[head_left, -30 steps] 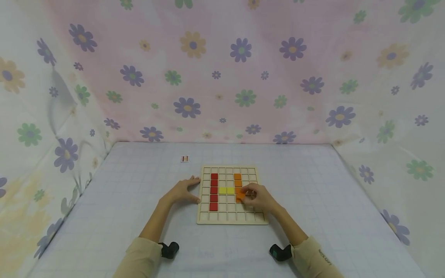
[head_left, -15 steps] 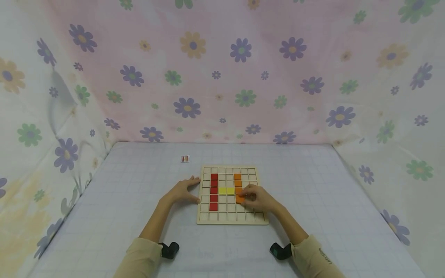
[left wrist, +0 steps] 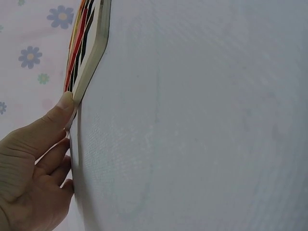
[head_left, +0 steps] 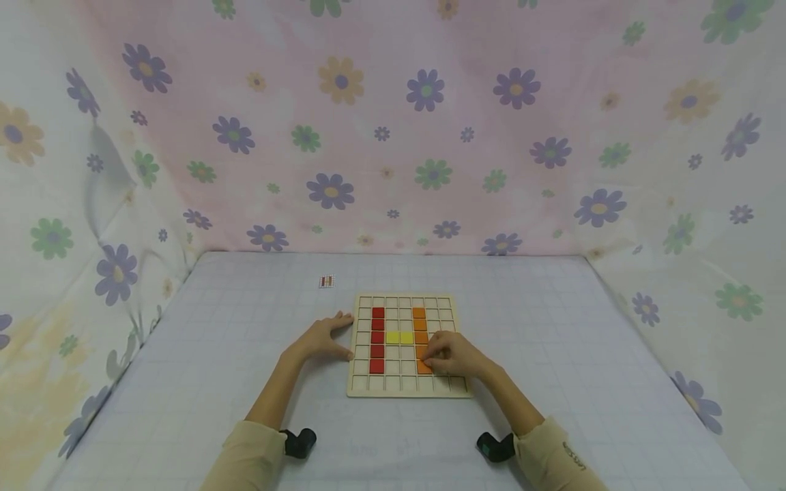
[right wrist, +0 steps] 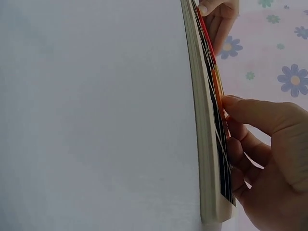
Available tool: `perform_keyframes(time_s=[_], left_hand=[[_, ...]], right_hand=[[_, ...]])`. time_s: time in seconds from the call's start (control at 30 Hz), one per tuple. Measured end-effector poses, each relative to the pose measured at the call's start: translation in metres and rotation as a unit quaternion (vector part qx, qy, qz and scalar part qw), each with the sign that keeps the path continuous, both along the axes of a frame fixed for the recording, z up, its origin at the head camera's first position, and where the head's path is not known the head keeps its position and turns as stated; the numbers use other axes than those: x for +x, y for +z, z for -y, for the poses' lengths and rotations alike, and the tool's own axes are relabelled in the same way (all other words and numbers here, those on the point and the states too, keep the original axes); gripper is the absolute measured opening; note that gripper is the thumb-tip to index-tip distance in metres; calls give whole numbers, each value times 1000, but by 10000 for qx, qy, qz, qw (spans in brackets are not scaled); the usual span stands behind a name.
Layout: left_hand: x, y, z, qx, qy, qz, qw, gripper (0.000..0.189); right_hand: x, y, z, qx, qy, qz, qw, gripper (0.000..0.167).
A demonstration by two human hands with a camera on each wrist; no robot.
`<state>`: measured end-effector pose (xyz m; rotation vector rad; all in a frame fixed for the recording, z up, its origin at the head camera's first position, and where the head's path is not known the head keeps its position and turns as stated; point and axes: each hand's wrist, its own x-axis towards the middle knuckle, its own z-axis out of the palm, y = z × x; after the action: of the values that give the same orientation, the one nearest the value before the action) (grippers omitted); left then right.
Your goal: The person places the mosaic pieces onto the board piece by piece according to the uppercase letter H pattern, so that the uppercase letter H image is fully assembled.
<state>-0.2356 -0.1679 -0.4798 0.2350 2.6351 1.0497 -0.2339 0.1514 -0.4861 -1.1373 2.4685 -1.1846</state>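
A wooden grid board (head_left: pixel 393 383) lies flat on the table. It carries a column of red tiles (head_left: pixel 377 337), two yellow tiles (head_left: pixel 400 337) and an orange column (head_left: pixel 420 324). My right hand (head_left: pixel 457 356) reaches over the board's right side, thumb and index fingertips at the lowest orange tile (head_left: pixel 424 367), partly covering it. In the right wrist view, the thumb meets an orange tile (right wrist: pixel 218 96) while the other fingers curl above the grid. Along the left edge, my left hand (head_left: pixel 319 337) rests with thumb and fingers spread; its thumb touches the board's rim (left wrist: pixel 91 67) in the left wrist view.
Behind the board's left corner lies a small picture card (head_left: pixel 327 281) with red and orange marks. A dark device (head_left: pixel 301 443) sits by the left cuff, another (head_left: pixel 495 447) by the right. Flowered cloth (head_left: pixel 393 136) surrounds the table (head_left: pixel 184 382).
My right hand has moved slightly toward the near edge, down the orange column. One more orange tile now shows at the bottom of that column. My left hand stays in place.
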Motion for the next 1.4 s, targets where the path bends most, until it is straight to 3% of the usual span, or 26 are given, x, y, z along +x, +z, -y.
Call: perform_keyframes(time_s=[0.23, 0.43, 0.73, 0.87, 1.13, 1.23, 1.4], left_hand=[[1, -1, 0, 2, -9, 19, 10000, 82], [3, 1, 0, -33, 34, 52, 10000, 82], [2, 1, -1, 21, 17, 23, 10000, 82], [2, 2, -1, 55, 8, 48, 10000, 82], [1, 1, 0, -7, 48, 42, 10000, 82], [1, 2, 0, 49, 22, 34, 10000, 82], [2, 3, -1, 39, -29, 6, 10000, 82]], right_hand=[[2, -7, 1, -341, 192, -491, 9980, 12], [5, -8, 6, -15, 167, -695, 9974, 15], [5, 4, 5, 500, 263, -525, 9970, 15], [3, 4, -1, 464, 319, -498, 9972, 17], [3, 6, -9, 440, 43, 97, 9990, 39], [3, 5, -9, 608, 134, -85, 9980, 40], [4, 2, -9, 643, 488, -762, 9938, 31]])
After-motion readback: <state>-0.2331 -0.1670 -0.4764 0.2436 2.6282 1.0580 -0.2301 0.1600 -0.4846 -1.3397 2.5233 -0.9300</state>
